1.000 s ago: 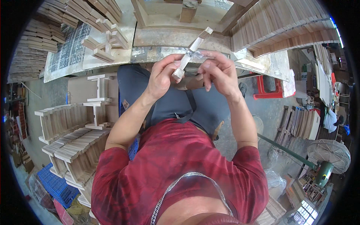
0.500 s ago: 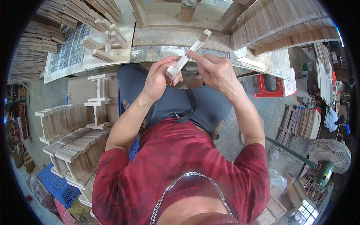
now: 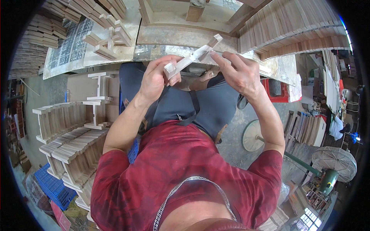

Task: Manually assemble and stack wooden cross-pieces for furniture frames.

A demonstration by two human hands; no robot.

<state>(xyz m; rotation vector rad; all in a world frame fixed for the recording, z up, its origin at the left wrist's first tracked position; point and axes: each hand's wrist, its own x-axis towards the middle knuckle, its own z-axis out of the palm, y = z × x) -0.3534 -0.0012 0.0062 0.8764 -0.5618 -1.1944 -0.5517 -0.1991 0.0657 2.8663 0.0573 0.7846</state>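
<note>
My left hand (image 3: 156, 78) is closed round the near end of a pale wooden bar (image 3: 190, 60). The bar slants up and away to the right, above my lap and close to the workbench's front edge. A shorter part seems to stick out from its middle, but its shape is partly hidden. My right hand (image 3: 241, 73) is beside the bar's far half, index finger stretched out with its tip at or very near the wood. The other fingers are loosely bent and apart, and I see nothing held in them. The right thumb is mostly hidden.
On the workbench (image 3: 162, 54), a small assembled wooden frame (image 3: 110, 40) lies left and a long row of boards (image 3: 293, 25) right. Stacked wooden frames (image 3: 73, 148) fill the left floor. A red stool (image 3: 275, 92) and a standing fan (image 3: 333, 165) are at right.
The bar has turned to a flatter slant, with its near end shifted left. My right hand has moved right, its fingertip now farther along the bar and its fingers more spread.
</note>
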